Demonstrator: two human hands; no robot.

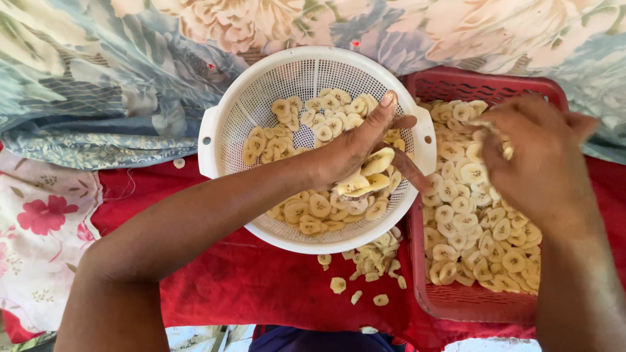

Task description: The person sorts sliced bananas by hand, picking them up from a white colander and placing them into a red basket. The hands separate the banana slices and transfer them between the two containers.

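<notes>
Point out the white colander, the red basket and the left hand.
white colander (225, 133), head view, bare left wall.
red basket (456, 83), head view, far rim.
left hand (355, 153), head view, back of the hand.

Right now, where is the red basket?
In the head view the red basket sits at the right, touching the white colander, on the red cloth. It holds banana slices, with the right hand over it.

Left hand (355, 153) cupped, right hand (531, 156) pinching
</notes>
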